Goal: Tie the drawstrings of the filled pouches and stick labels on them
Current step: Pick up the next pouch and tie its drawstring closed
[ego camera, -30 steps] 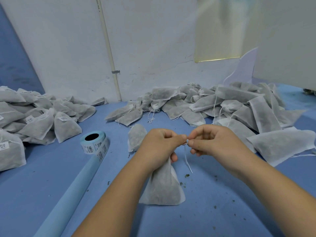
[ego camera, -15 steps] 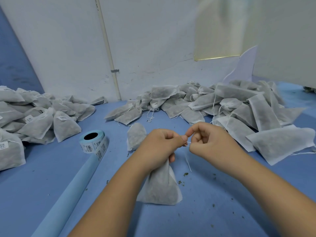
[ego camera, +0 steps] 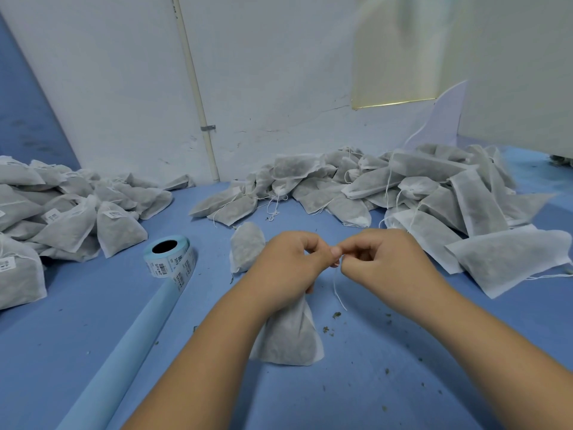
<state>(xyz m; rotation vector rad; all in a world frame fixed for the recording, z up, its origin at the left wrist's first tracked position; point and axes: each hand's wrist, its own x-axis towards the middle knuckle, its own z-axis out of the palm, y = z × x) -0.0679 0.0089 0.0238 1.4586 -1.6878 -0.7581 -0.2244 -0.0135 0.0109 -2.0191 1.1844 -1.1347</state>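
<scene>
One filled pouch (ego camera: 288, 336): left hand (ego camera: 290, 265) grips its neck, right hand (ego camera: 387, 262) pinches its drawstring (ego camera: 336, 290).

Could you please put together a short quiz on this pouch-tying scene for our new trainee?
1. True or false: the label roll lies to the left of the pouch being tied.
2. Which pile shows stuck-on labels? A) the left pile; B) the right pile; C) both.
3. Fill in: the left hand and the right hand both pinch the white ____ above the pouch.
Key: 1 true; 2 A; 3 drawstring.
</scene>
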